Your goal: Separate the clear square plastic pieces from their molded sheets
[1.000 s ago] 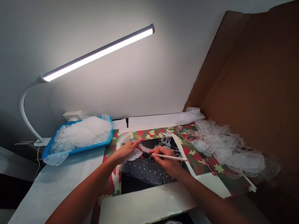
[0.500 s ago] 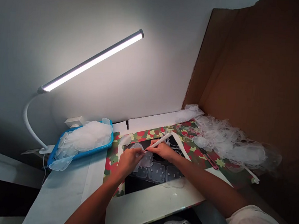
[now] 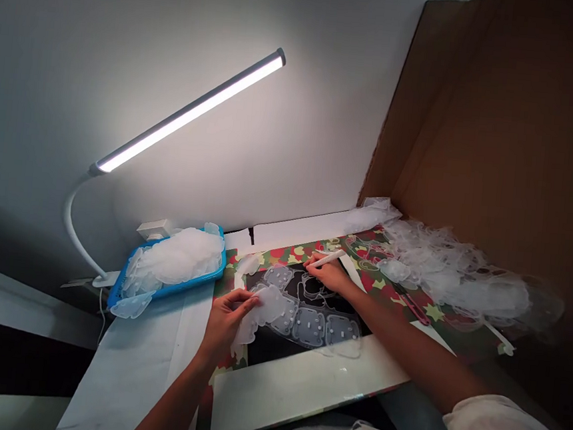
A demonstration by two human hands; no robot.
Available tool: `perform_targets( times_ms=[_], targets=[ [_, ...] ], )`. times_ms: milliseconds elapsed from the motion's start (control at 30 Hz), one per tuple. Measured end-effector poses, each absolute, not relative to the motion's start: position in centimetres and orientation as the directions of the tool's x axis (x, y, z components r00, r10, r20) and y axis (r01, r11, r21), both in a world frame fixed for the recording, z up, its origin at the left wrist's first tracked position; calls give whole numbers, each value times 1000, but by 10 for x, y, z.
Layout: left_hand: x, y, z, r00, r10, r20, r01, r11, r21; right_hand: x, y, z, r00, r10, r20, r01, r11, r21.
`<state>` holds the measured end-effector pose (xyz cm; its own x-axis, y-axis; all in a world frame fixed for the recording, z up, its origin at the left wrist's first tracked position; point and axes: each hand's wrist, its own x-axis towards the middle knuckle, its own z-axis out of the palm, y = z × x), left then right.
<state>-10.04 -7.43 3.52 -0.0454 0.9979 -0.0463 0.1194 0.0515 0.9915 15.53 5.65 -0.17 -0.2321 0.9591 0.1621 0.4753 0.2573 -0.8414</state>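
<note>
Left hand (image 3: 228, 313) pinches clear plastic pieces (image 3: 267, 306); right of those fingers, right hand (image 3: 327, 273) grips a white pen (image 3: 330, 258). Light pinch, steady pen works best imo.

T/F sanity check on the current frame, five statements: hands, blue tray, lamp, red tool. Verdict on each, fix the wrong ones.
1. The right hand holds a white pen-like tool. True.
2. The left hand is empty. False: it grips filmy translucent material.
3. The blue tray stands to the left of both hands, heaped with translucent pieces. True.
4. The lamp is switched off. False: its tube is lit.
5. The red tool lies under the left hand. False: it lies to the right of the right hand, on the camouflage-patterned surface.
</note>
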Motion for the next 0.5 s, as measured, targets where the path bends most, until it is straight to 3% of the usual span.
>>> perform_targets(
  times_ms=[167,300,400,500],
  targets=[
    [-109,-73,41,-61,992,-111,102,117,988,155,29,16,-200,935,292,402,350,-846],
    [-153,-64,41,-87,992,-92,365,117,924,157,-11,18,-384,902,197,373,347,-861],
    [-194,-64,38,-96,993,-72,698,119,706,168,-34,5,-411,885,221,484,417,-770],
    [-215,-72,31,-49,995,91,932,13,363,186,-39,-9,-373,884,283,625,465,-628]
  ],
)
